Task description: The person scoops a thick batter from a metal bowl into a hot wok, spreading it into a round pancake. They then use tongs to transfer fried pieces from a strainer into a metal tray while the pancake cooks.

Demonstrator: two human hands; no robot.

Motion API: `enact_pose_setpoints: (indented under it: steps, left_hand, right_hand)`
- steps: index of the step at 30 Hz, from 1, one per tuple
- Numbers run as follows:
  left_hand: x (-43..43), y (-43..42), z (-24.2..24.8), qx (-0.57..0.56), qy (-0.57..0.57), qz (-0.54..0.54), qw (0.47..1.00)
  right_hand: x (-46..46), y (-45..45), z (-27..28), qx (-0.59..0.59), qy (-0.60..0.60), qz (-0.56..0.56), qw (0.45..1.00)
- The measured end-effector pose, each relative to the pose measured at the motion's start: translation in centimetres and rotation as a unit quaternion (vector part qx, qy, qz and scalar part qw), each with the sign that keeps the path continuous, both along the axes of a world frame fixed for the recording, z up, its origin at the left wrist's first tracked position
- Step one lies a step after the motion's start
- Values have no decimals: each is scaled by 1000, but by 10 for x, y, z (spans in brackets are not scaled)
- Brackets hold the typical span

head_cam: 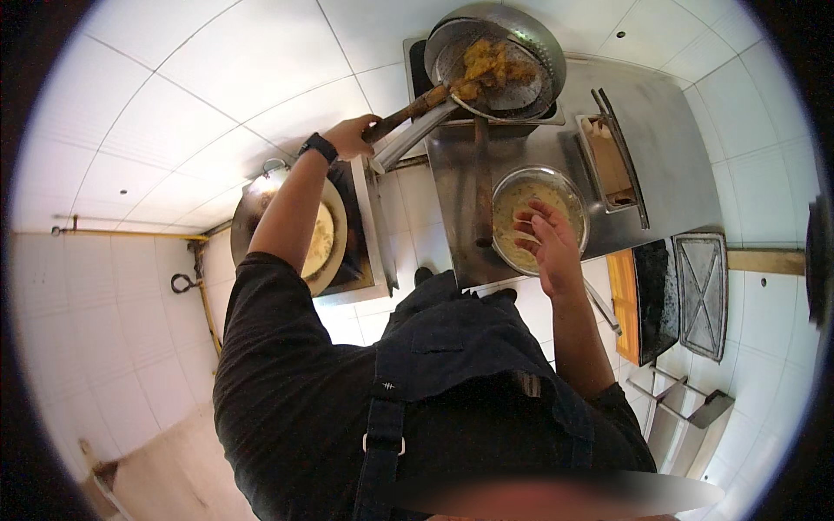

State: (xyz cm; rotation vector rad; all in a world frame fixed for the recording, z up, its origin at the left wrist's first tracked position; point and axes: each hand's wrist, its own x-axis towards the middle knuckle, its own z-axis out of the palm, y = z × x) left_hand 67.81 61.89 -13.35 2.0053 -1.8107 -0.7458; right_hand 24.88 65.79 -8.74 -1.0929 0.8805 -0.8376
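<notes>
My left hand point(355, 135) is closed around the wooden handle point(407, 116) of a utensil whose far end reaches into a metal colander point(550, 39). Browned fried food point(487, 62) lies in the colander beside that utensil. A metal handle point(417, 137) runs close below the wooden one. Over a steel pan of pale batter point(521, 182) hovers my right hand point(554, 244), fingers apart and partly curled, holding no visible object. Whether its fingertips touch the batter I cannot tell. Left of me, under my forearm, a wok point(337, 241) holds a pale, bubbling mass point(319, 241).
Tongs point(625, 159) lie across a narrow metal tray point(596, 169) with eggshells on the steel counter point(677, 143). Another wooden handle point(483, 189) crosses the counter left of the batter pan. A black container point(658, 299) stands at right. The stove edge point(374, 221) is at left.
</notes>
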Motion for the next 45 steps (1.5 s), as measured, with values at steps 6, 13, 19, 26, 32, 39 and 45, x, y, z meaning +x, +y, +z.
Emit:
enact_pose_setpoints:
  steps: [6,13,19,26,32,39,45]
  left_hand:
    - [-8,-46,-15,-103,-44,-4,994]
    - [-9,-45,-1,-220,9,-18,975]
    - [-12,-32,68,-251,100,-11,963]
    - [-15,26,98,-185,549,-46,813]
    - [-34,97,64,-223,556,69,798]
    - [-108,208,0,-270,618,323,665]
    - [-186,244,-34,-280,663,434,543]
  right_hand:
    - [27,-26,-8,105,6,-18,994]
    - [44,-29,-13,91,26,-30,995]
    - [31,-22,13,38,52,-84,994]
    - [-99,-57,86,-229,296,-106,921]
    - [-246,-197,29,-247,533,-158,794]
    - [-290,-292,-69,-215,614,-85,754]
    - [-284,-301,-83,-313,577,-39,753]
